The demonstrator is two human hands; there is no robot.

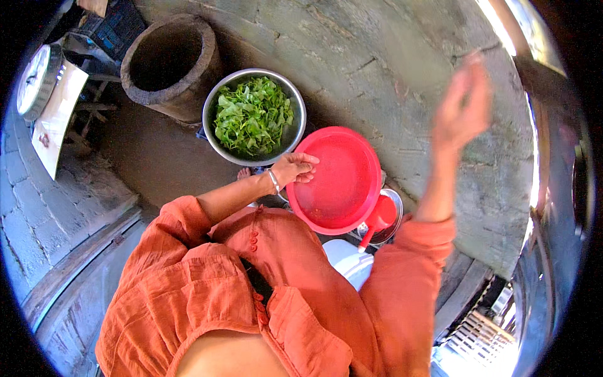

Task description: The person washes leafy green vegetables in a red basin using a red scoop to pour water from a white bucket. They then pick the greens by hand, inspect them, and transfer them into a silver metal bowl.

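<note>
So she's crouched on the stone floor (389, 81) next to a big clay pot (169, 63), with a steel bowl (295, 135) full of green leaves (251, 116) just in front. The red basin (342, 179) is tipped up on edge right beside that bowl, and the only thing keeping it there is her left hand (294, 168), fingers curled over the rim. That's the part I'd worry about: one grip on a slick plastic rim, tilted, and if it slips the basin drops onto the red scoop (380, 217) and the small steel dish (394, 220) sitting right under it, or bumps the greens. Her right hand (461, 107) is up in the air, well away from everything and too blurred to read properly, looks loosely open with nothing in it but I can't tell for sure. No help from that side if the basin goes.
</note>
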